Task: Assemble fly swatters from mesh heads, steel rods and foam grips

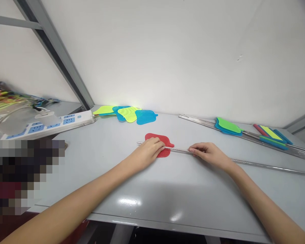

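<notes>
A thin metal rod [266, 166] runs across the table from the middle to the right edge of the view. My left hand [151, 150] has its fingers closed over the rod near its left end and rests on a red fly swatter head [165, 154]. The perforated red head lies flat, its short neck pointing right; the rod passes over it, and my hand hides part of both. Farther right, my right hand [205, 152] pinches the same rod between thumb and fingertips.
Yellow and blue swatter heads [146, 117] lie by the wall. At right are metal rods [198, 120], a green head [228, 125] above blue ones, and coloured grips [273, 134]. A power strip [61, 123] stands left, near a blurred-out person [20, 173].
</notes>
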### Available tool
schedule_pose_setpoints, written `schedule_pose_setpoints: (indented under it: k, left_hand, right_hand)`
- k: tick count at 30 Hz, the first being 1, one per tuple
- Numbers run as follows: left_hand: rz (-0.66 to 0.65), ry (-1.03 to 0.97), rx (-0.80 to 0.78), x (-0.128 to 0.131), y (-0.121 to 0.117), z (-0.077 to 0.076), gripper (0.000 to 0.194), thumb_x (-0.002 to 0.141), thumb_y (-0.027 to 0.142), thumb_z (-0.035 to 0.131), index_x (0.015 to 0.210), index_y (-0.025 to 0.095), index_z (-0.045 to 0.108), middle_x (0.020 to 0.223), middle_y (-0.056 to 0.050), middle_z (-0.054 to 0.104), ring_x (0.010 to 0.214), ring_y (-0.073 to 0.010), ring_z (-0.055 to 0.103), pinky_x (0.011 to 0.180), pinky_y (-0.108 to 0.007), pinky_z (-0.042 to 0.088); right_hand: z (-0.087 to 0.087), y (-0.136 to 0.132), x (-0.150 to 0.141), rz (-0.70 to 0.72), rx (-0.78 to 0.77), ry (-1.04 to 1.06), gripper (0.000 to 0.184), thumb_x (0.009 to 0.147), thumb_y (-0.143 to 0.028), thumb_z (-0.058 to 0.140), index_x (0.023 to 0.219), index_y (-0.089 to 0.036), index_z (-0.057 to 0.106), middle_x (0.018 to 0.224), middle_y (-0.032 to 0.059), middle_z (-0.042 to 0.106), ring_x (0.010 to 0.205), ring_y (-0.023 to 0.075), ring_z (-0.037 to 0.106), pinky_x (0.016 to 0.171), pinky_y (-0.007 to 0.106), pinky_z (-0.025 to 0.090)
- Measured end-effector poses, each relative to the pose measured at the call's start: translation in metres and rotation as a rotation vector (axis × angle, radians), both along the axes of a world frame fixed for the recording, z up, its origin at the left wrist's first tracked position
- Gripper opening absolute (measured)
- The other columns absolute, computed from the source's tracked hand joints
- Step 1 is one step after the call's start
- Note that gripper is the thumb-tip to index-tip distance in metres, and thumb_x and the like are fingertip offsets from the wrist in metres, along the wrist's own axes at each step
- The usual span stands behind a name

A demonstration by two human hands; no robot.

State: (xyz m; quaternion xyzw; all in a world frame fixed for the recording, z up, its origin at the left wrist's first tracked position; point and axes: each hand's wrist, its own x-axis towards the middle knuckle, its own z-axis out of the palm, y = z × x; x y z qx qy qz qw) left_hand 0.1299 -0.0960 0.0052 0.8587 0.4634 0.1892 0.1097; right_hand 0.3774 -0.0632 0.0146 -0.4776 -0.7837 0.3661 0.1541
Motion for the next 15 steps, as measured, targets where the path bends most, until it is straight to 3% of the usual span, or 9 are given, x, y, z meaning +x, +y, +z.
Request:
schedule_pose_setpoints:
  k: [5,15]
  left_hand:
    - [0.052,0.121,0.006,-0.002,0.003,-0.003,0.029,0.088,0.026,0.025,0.069,0.018,0.044,0.068,-0.002,0.051,0.061,-0.0159,0.046,0.053,-0.027,0.032]
    - [0.151,0.076,0.004,-0.013,0.011,-0.002,0.029,0.087,0.027,0.024,0.065,0.019,0.042,0.063,-0.001,0.051,0.058,-0.0157,0.047,0.052,-0.027,0.029]
  right_hand:
    - [0.002,0.0,0.002,0.0,0.021,-0.029,0.037,0.078,-0.046,0.035,0.077,-0.021,0.062,0.064,0.0011,0.055,0.053,0.0117,0.044,0.049,0.023,0.034]
    - [-0.004,0.019,0.026,-0.111,0.206,-0.187,0.037,0.079,-0.046,0.033,0.075,-0.021,0.061,0.053,0.0003,0.053,0.05,0.0133,0.044,0.047,0.024,0.031]
